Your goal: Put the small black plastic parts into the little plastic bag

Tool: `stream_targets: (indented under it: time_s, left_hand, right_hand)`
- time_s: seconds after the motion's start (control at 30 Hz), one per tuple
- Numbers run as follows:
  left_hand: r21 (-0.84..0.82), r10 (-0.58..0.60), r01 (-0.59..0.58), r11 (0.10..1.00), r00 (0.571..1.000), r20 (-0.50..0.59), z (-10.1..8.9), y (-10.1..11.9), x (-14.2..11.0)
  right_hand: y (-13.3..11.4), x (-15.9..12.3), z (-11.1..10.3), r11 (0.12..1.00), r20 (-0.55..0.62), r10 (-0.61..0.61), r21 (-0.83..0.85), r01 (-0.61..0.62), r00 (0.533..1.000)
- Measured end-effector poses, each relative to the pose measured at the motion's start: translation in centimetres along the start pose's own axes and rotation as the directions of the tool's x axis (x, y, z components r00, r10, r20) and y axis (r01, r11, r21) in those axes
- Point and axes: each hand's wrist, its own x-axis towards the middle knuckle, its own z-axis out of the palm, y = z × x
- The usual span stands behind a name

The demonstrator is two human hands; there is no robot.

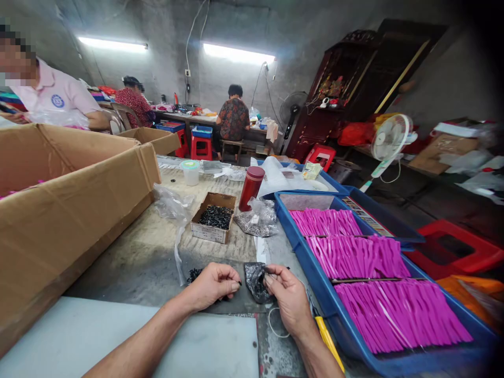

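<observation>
My left hand (214, 287) is closed in a pinch, with a small black piece (240, 283) just showing at the fingertips. Beneath and behind it, a pile of small black pieces (194, 274) lies on the dark table surface, partly covered by the hand. My right hand (289, 295) is closed on the edge of a crumpled black plastic bag (255, 278), whose contents I cannot make out. Beside the right wrist lies a tool with a yellow handle (329, 344).
Left stands a large cardboard box (79, 210); right, a blue tray (311, 268) with rows of magenta strips (397, 312). Ahead are a small box (208, 234) of black pieces, a red flask (251, 188) and a clear bag (258, 220). A pale board (205, 341) lies in front. Other people sit farther off.
</observation>
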Motion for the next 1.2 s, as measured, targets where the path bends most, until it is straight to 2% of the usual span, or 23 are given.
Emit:
stream_targets:
  time_s: [0.2,0.3,0.47,0.77,0.9,1.2]
  left_hand:
    - [-0.061,0.023,-0.022,0.998,1.0,0.01,0.2,-0.3,0.0]
    - [-0.108,0.062,-0.059,0.992,0.998,0.02,0.3,-0.5,0.0]
    - [-0.166,0.106,-0.101,0.981,0.994,0.024,0.6,-0.5,-0.1]
    - [-0.203,0.11,-0.103,0.974,0.994,0.025,0.7,-0.3,-0.2]
    - [-0.196,0.109,-0.101,0.975,0.994,0.031,0.8,0.1,-0.3]
    - [-0.21,0.105,-0.097,0.973,0.994,0.027,0.8,0.1,-0.3]
  right_hand:
    - [0.2,-0.2,0.1,0.975,0.061,0.123,0.176,-0.132,0.991]
    - [0.3,-0.6,0.4,0.965,0.102,0.136,0.213,-0.155,0.985]
    - [0.9,-1.3,1.1,0.983,0.091,0.086,0.153,-0.099,0.992]
    - [0.9,-1.8,2.5,0.998,0.069,0.057,0.035,-0.06,0.996]
    - [0.8,-2.0,2.8,0.998,0.044,0.06,0.008,-0.06,0.997]
    - [1.6,-2.4,2.7,0.996,0.081,-0.032,-0.083,0.039,0.996]
